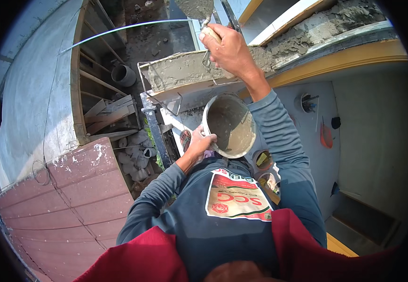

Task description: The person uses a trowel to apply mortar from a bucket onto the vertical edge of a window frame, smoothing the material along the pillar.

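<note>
The right hand (231, 52) had its grip wrapped round a trowel (195, 8) near the mortar bed (178, 71), flatter at left, rougher and seemingly unfinished at right; the left hand (198, 143) clasped a bucket (225, 105) by its rim.

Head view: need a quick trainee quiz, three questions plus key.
1. Open: what is the right hand holding?
2. True or false: the left hand grips the round, mortar-smeared grey bucket at the right of its rim.
3. Multiple choice: where in the picture is the maroon plank surface? A) lower left B) upper right C) top centre

Key:
1. A wooden-handled metal trowel.
2. False; it grips at the left.
3. A
</note>
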Demonstrator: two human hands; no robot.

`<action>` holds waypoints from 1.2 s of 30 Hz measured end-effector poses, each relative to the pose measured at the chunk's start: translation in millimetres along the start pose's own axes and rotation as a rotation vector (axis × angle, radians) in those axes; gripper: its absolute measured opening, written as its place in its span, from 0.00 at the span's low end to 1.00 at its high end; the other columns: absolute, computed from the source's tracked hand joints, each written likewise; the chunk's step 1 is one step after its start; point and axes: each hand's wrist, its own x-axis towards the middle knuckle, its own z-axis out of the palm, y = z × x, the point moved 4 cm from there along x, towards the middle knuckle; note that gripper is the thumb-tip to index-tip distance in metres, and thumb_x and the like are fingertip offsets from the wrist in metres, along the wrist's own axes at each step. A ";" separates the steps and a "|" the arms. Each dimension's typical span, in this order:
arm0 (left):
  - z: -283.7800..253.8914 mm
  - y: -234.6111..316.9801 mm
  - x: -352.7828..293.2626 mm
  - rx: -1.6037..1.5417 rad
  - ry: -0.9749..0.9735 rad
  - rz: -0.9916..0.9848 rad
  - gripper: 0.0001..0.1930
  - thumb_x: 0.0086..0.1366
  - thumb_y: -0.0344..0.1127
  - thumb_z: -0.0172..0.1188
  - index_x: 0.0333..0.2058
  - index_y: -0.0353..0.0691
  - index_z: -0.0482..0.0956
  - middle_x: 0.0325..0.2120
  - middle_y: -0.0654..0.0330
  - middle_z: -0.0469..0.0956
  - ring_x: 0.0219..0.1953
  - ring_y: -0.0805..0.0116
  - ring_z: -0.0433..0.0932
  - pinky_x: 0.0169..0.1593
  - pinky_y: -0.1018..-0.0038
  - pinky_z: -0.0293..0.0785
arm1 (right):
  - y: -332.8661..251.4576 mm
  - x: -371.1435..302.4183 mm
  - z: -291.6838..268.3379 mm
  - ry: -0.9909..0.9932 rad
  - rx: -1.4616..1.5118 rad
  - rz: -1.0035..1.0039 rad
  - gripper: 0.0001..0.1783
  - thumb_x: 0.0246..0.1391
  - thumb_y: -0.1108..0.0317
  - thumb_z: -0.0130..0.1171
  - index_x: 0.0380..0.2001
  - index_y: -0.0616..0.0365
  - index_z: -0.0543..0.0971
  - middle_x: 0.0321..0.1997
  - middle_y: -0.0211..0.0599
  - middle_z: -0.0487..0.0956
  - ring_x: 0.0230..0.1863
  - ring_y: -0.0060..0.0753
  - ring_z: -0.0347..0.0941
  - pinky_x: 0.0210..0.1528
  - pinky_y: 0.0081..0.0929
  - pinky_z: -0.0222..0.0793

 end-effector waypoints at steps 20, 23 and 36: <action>70.8 27.4 6.5 -0.110 -0.188 0.085 0.20 0.52 0.22 0.59 0.46 0.34 0.74 0.31 0.58 0.80 0.28 0.71 0.79 0.25 0.76 0.78 | 155.4 -257.8 -6.6 -0.536 -0.741 0.135 0.09 0.49 0.72 0.55 0.29 0.66 0.81 0.31 0.55 0.82 0.32 0.55 0.82 0.35 0.47 0.78; 78.5 29.6 6.6 -0.140 -0.174 0.085 0.19 0.52 0.21 0.58 0.46 0.36 0.75 0.32 0.59 0.80 0.28 0.71 0.79 0.24 0.77 0.76 | 128.6 -262.5 -26.2 -0.592 -0.680 0.116 0.08 0.50 0.71 0.55 0.28 0.64 0.80 0.29 0.52 0.81 0.32 0.55 0.81 0.34 0.47 0.78; 107.3 31.3 -10.3 -0.042 -0.126 0.145 0.21 0.49 0.22 0.60 0.46 0.38 0.76 0.31 0.62 0.80 0.27 0.73 0.78 0.26 0.77 0.75 | 137.6 -284.8 -84.9 -0.553 -0.671 0.174 0.09 0.49 0.69 0.56 0.23 0.63 0.80 0.24 0.53 0.81 0.29 0.54 0.82 0.30 0.45 0.79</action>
